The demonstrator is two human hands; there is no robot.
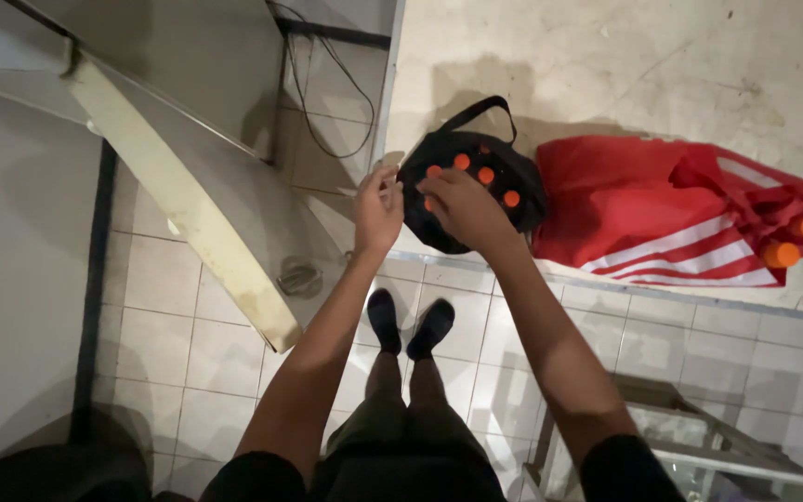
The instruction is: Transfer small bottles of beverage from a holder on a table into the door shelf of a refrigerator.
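Note:
A black bag point(522, 186) sits on a raised concrete ledge, open at the top, with several orange-capped bottles point(486, 174) standing inside. My left hand point(377, 209) grips the bag's left rim with fingers pinched. My right hand point(462, 209) reaches into the bag over the bottles; whether it holds one is hidden by the hand itself. A black strap point(485, 110) loops up behind the bag.
A red and white striped bag point(662, 218) lies to the right on the ledge point(606, 65), with two orange caps point(783, 253) at its far end. A pale slanted beam point(178, 200) crosses at left. My feet stand on tiled floor point(169, 344). A glass case point(699, 446) sits lower right.

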